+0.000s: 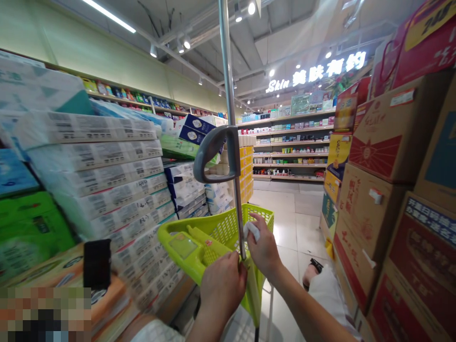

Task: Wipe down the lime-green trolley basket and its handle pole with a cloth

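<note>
A lime-green shopping basket (pixel 217 221) on a pull-along frame stands in front of me. From it rises a shiny metal pole (pixel 230 95), with a grey loop handle (pixel 199 164) at mid-height. My left hand (pixel 224 280) is closed on the basket's near edge, right at the foot of the pole. A crumpled white tissue (pixel 252 231) is pinched in my right hand (pixel 263 247), against or just beside the lower pole; contact is hard to tell. Parts of the left fingers are hidden behind the hand.
Wrapped paper packs (pixel 121 175) are stacked high on the left, with a black phone-like object (pixel 97 263) on a lower pack. Cardboard cartons (pixel 377 137) line the right side. Beyond the tiled aisle (pixel 295 223) stand stocked shelves (pixel 292 137). A person's foot (pixel 313 273) shows at lower right.
</note>
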A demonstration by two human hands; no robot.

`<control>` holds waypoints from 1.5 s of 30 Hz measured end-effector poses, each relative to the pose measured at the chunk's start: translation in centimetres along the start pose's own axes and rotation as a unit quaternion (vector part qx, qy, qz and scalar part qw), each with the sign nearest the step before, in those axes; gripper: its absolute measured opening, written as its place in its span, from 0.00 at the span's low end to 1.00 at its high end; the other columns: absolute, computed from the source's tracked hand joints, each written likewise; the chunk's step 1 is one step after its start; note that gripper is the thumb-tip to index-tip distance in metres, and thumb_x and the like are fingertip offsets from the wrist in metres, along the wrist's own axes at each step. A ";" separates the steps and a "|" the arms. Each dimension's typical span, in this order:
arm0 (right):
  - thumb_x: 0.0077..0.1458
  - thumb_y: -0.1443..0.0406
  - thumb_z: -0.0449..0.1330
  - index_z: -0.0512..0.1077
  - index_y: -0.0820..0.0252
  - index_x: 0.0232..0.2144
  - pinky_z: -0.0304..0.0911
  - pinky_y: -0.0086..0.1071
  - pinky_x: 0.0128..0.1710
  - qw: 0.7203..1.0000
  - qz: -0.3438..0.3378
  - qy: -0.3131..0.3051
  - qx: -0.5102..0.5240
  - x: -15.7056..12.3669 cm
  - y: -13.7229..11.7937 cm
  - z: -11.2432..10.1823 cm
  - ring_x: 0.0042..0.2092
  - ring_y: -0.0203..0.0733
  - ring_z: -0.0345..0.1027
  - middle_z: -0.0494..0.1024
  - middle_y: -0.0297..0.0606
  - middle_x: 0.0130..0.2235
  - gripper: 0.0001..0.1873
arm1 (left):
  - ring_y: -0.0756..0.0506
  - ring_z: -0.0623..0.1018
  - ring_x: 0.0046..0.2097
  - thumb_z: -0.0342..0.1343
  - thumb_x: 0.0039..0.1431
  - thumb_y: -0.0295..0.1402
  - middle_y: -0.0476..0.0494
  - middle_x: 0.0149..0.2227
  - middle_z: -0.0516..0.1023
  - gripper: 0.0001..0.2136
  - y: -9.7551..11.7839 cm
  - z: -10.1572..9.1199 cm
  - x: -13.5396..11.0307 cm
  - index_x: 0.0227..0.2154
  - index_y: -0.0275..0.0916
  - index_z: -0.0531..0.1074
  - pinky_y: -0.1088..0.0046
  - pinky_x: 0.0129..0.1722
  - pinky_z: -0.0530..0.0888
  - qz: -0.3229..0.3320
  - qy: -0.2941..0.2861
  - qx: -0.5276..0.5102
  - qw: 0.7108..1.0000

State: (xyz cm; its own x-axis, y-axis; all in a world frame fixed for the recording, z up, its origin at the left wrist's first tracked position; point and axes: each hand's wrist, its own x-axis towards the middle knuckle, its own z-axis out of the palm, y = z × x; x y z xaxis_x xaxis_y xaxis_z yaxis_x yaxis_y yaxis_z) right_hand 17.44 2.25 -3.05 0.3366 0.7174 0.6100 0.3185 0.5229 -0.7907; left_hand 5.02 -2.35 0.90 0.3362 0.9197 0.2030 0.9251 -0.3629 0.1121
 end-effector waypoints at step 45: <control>0.45 0.64 0.57 0.65 0.56 0.40 0.63 0.30 0.32 0.935 0.113 -0.110 0.318 3.0 -4.8 0.9 0.30 0.37 0.67 0.73 0.29 0.28 0.16 | 0.42 0.71 0.58 0.52 0.58 0.39 0.37 0.56 0.72 0.26 -2.5 -6.5 4.1 0.59 0.38 0.61 0.58 0.60 0.66 0.118 0.228 -0.469 0.845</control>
State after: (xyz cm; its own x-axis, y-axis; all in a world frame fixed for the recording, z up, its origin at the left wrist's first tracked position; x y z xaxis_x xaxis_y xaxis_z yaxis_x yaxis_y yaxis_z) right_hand 16.11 2.29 2.57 0.1184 0.8838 0.4527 -0.3548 0.4635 -0.8120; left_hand 2.93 1.40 7.76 0.1904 0.7288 0.6577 0.2223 -0.6845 0.6943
